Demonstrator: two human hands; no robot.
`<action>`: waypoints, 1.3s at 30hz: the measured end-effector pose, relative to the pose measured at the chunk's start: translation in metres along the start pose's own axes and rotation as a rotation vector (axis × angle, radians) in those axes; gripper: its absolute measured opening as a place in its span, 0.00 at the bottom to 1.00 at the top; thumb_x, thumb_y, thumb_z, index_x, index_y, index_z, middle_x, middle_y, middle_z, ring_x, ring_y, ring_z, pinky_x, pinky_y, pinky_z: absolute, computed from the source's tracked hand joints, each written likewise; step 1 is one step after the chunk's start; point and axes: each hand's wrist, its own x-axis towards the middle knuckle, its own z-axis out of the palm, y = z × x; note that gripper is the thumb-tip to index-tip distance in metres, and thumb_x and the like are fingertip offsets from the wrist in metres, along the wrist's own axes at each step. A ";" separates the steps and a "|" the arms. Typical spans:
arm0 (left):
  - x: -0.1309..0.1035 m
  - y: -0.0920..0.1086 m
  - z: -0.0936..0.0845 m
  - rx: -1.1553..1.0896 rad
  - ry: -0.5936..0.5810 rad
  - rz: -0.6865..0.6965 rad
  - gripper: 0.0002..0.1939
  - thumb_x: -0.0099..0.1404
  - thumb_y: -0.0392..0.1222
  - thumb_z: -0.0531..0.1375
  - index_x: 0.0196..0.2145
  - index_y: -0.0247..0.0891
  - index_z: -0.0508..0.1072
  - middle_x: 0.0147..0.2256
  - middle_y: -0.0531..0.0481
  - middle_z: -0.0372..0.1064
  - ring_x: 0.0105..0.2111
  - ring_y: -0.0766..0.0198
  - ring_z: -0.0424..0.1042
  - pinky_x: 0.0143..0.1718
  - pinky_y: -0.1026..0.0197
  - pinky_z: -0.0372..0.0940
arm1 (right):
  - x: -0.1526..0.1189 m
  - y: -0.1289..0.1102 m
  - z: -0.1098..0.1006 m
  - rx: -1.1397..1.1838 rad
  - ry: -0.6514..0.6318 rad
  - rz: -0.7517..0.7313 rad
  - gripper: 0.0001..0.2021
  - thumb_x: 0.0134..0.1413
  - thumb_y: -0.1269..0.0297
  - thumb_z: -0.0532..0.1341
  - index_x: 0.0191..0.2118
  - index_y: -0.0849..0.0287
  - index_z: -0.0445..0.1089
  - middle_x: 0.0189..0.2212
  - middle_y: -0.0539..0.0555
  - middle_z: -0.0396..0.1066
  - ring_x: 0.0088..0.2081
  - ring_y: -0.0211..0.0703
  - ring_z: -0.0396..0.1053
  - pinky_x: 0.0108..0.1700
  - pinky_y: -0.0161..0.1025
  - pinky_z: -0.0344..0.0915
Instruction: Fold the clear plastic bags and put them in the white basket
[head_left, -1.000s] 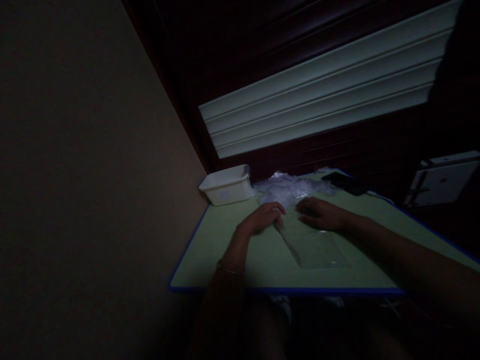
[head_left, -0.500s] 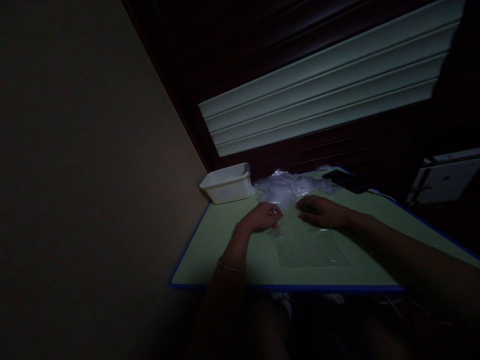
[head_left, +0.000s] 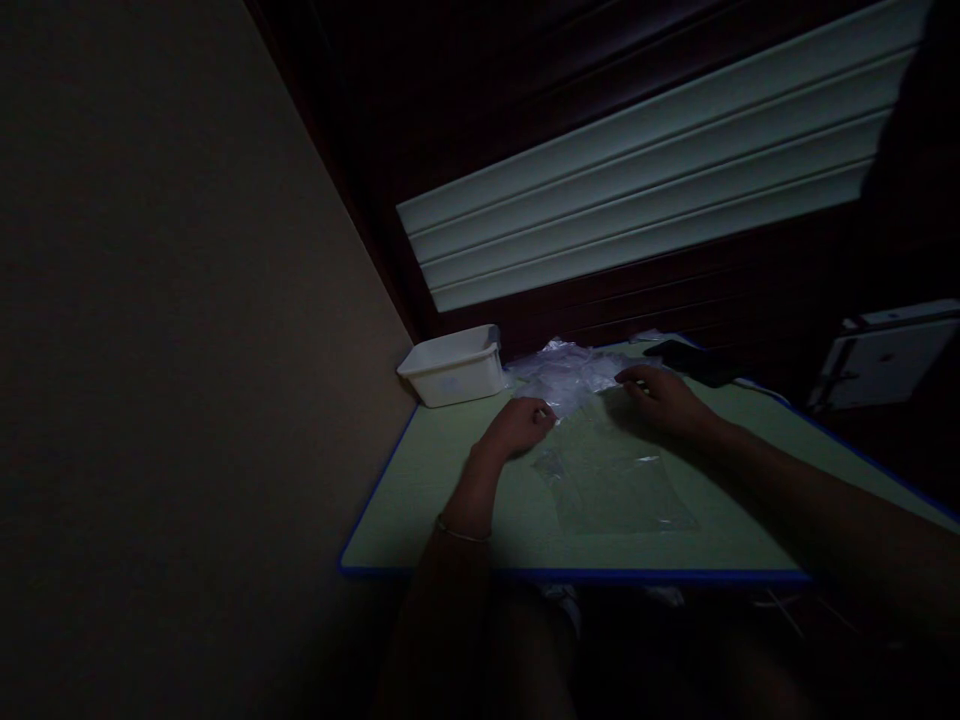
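A clear plastic bag (head_left: 626, 495) lies flat on the green table (head_left: 450, 500). Behind it is a heap of crumpled clear bags (head_left: 566, 370). My left hand (head_left: 523, 424) is at the near left edge of the heap, fingers curled together by a bit of clear plastic; what they grip is too dim to make out. My right hand (head_left: 660, 396) is over the right part of the heap, thumb and fingers drawn together at the plastic. Whether it holds a bag cannot be made out in the dim light.
A white plastic bin (head_left: 457, 375) stands at the table's back left corner, by the wall. A black object (head_left: 694, 362) lies at the back right. Beyond the table's right side is a white box-like thing (head_left: 892, 362).
My right hand has moved away from me and to the right, onto the heap. My left hand has shifted slightly up and left. The flat bag has stayed in place.
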 end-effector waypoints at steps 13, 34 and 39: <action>0.003 -0.016 0.002 0.123 0.169 -0.374 0.17 0.62 0.51 0.56 0.29 0.35 0.77 0.31 0.39 0.75 0.33 0.57 0.72 0.37 0.60 0.62 | -0.002 -0.003 0.002 -0.001 -0.106 0.001 0.18 0.58 0.58 0.52 0.44 0.63 0.73 0.42 0.64 0.76 0.40 0.55 0.74 0.43 0.47 0.69; 0.017 -0.013 0.024 -0.345 0.174 -0.240 0.09 0.57 0.39 0.59 0.32 0.32 0.77 0.31 0.47 0.75 0.32 0.65 0.71 0.37 0.63 0.64 | -0.005 0.005 0.013 -0.010 -0.268 -0.194 0.24 0.51 0.50 0.59 0.48 0.63 0.73 0.46 0.64 0.73 0.48 0.59 0.69 0.51 0.52 0.63; 0.016 -0.004 0.024 -0.471 0.162 -0.133 0.08 0.57 0.40 0.60 0.31 0.31 0.75 0.31 0.47 0.73 0.31 0.66 0.70 0.37 0.63 0.64 | -0.005 0.005 0.013 -0.026 -0.270 -0.206 0.24 0.53 0.50 0.58 0.48 0.63 0.73 0.46 0.64 0.72 0.49 0.60 0.68 0.52 0.52 0.62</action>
